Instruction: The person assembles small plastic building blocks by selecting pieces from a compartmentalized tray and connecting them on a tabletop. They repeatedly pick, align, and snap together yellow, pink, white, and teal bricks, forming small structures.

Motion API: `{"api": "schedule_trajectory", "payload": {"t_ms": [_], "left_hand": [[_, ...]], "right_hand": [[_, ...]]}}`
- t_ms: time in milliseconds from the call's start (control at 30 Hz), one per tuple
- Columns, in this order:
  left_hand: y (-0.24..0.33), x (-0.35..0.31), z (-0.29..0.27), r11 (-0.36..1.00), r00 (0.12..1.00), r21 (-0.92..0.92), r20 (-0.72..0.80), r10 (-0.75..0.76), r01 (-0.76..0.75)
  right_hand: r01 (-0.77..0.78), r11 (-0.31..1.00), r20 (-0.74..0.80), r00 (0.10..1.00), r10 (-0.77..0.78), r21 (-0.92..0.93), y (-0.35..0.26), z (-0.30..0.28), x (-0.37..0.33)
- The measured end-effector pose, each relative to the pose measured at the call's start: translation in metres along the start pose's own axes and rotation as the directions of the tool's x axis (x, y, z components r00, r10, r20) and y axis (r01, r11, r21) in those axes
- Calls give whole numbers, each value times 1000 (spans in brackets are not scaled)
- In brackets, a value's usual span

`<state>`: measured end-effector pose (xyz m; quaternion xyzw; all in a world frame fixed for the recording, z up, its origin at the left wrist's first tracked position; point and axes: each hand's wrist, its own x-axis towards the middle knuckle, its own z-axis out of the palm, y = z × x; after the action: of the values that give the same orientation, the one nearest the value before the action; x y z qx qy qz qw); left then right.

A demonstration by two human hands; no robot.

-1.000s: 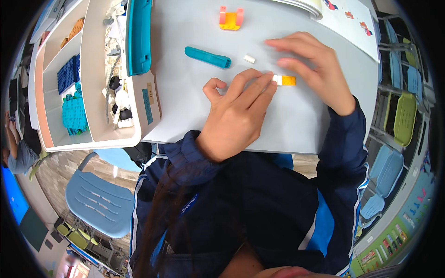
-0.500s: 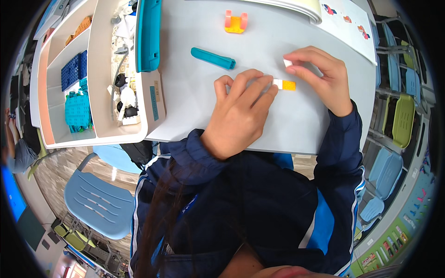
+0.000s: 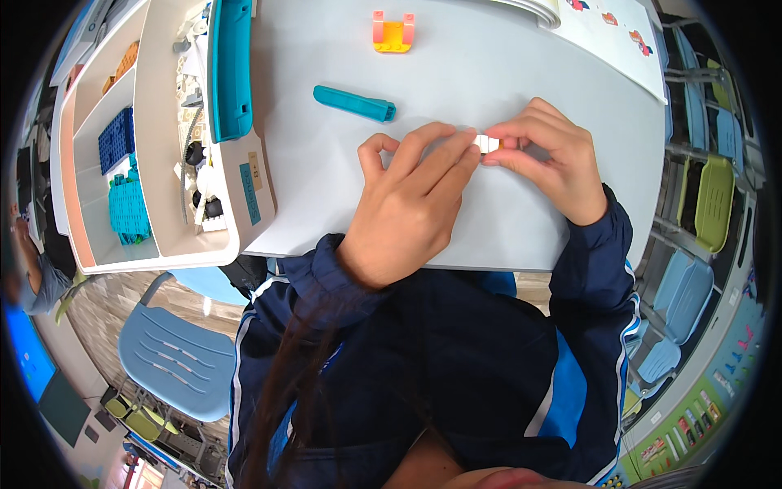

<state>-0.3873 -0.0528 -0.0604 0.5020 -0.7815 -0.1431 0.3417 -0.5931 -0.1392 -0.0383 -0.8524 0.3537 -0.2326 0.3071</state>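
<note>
My left hand (image 3: 414,200) rests low over the grey table, its fingertips closed on the left end of a small toy-brick piece. White bricks (image 3: 487,143) of this piece show between my two hands, and only a sliver of its orange-yellow end shows. Thumb and index finger of my right hand (image 3: 555,153) are pinched at the right end of the same piece. Fingers hide much of it, so whether the right hand's small white brick is joined on cannot be made out. Farther off lie a long teal piece (image 3: 353,103) and a yellow-and-pink brick assembly (image 3: 393,34).
At the left stands a white compartment tray (image 3: 236,236) of sorted bricks, with a teal bar-shaped part (image 3: 233,73) along its right side. An open booklet (image 3: 607,41) with small pictures lies far right. A blue chair (image 3: 175,350) stands left, below the table.
My right hand has moved left with its small white brick, meeting the white-and-yellow piece at my left fingertips. The view has shifted slightly, so the tray and loose pieces appear farther left.
</note>
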Motion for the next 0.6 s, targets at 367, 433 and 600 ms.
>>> {"api": "schedule_trajectory", "payload": {"t_ms": [367, 433, 600], "left_hand": [[2, 0, -1, 999, 999, 49, 39, 0, -2], [1, -1, 1, 997, 999, 77, 35, 12, -14], [2, -1, 1, 994, 1000, 110, 26, 15, -17]], "right_hand": [[9, 998, -51, 999, -12, -63, -3, 2, 2], [79, 989, -57, 995, -87, -122, -6, 3, 3], [110, 985, -44, 992, -117, -134, -5, 4, 2]]}}
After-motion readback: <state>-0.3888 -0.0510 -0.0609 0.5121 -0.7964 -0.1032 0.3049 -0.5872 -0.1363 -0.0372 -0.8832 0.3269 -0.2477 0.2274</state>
